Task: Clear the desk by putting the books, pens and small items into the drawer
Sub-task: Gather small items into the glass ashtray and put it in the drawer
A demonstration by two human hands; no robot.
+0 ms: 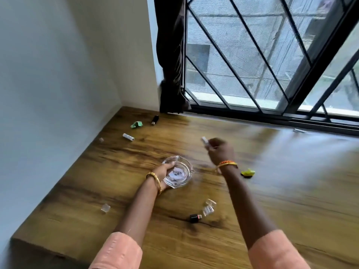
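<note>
While my left hand [165, 170] grips the clear glass ashtray [177, 171] mid-frame, my right hand [220, 150] pinches a small white tube [205, 141]; I'd best drop it in gently, keeping the dish steady.

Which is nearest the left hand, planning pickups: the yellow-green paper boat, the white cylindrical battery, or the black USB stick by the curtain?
From the left hand:
1. White cylindrical battery, up-left.
2. Black USB stick, far back by the curtain.
3. Yellow-green paper boat, across to the right.
</note>
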